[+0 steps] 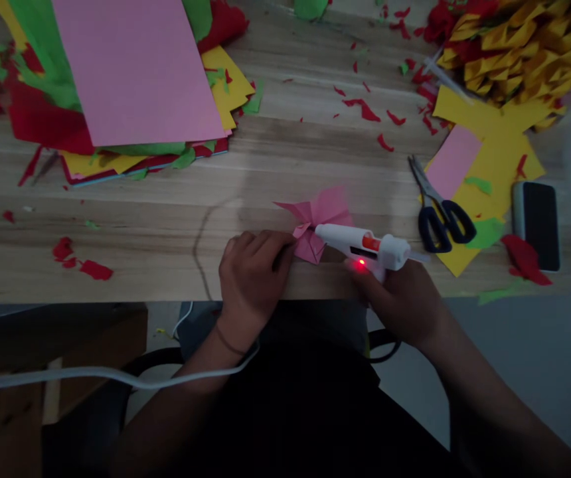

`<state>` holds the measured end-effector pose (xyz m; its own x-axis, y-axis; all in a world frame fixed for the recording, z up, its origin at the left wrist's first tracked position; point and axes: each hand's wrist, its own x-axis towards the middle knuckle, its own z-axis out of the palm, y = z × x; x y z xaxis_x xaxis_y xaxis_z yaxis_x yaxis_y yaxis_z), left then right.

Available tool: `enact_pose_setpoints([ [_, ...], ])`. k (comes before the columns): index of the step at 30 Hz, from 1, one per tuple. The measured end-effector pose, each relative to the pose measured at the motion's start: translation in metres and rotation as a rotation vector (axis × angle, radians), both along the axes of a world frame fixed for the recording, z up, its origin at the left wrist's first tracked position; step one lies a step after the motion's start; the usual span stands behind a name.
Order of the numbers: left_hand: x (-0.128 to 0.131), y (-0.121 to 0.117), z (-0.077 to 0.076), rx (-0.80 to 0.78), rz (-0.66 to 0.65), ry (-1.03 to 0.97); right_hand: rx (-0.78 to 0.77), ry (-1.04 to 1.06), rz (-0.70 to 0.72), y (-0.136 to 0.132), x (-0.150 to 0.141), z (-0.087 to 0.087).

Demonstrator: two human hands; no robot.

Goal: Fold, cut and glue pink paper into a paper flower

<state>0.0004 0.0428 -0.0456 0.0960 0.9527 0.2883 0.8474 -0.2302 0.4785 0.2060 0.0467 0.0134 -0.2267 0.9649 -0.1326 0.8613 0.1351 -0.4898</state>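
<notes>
Near the table's front edge, my left hand pinches a folded pink paper flower by its left side. The flower's petals spread out toward the back and right. My right hand is wrapped round the handle of a white hot glue gun, with a red light glowing near the thumb. The gun's nozzle points left and meets the middle of the flower; whether glue is coming out is too small to see. A clear glue stick pokes from the gun's back end.
Scissors lie right of the gun on yellow paper, beside a phone. Pink sheets top a paper pile at the left. Folded yellow paper pieces are heaped back right. Red scraps litter the table. A white cable crosses my left forearm.
</notes>
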Motion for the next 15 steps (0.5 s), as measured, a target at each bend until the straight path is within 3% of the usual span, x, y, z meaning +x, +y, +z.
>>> enact_pose_setpoints([
  [15, -0.0003, -0.0012, -0.0010, -0.017, 0.014, -0.033, -0.033, 0.002, 0.011, -0.0005, 0.0040, 0.0012],
])
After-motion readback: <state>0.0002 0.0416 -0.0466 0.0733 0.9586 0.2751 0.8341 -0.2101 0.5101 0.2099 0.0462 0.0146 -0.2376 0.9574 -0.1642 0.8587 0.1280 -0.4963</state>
